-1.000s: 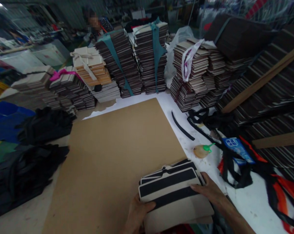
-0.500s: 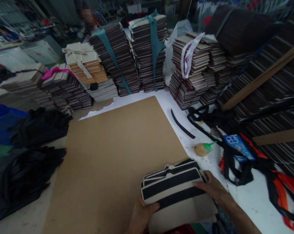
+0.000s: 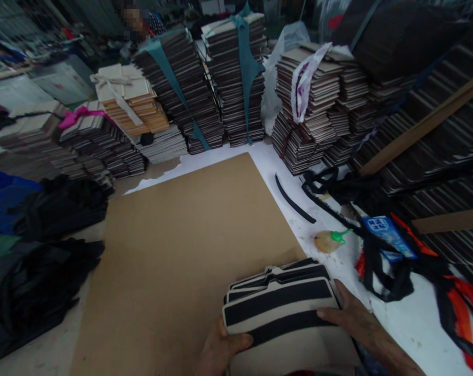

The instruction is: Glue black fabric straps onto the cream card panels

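Note:
A stack of beige pieces with black bands (image 3: 287, 313) is held between my two hands at the lower right, over the edge of a brown board (image 3: 173, 235). My left hand (image 3: 224, 347) grips its left side, thumb on the top piece. On the right side, my right hand (image 3: 346, 313) has its thumb on top and its other fingers behind the edge, mostly hidden. The upper edges of the pieces are slightly fanned.
Tied stacks of dark-edged sheets (image 3: 240, 83) line the back. Black fabric (image 3: 36, 282) lies at left. Right of the board are a curved black strip (image 3: 295, 203), a green-nozzled bottle (image 3: 328, 241), a blue packet (image 3: 389, 237) and orange-black straps (image 3: 459, 308).
The held stack looks slightly larger and its top face is tilted more into view. Both hands still grip it, the right one shifted slightly right and down.

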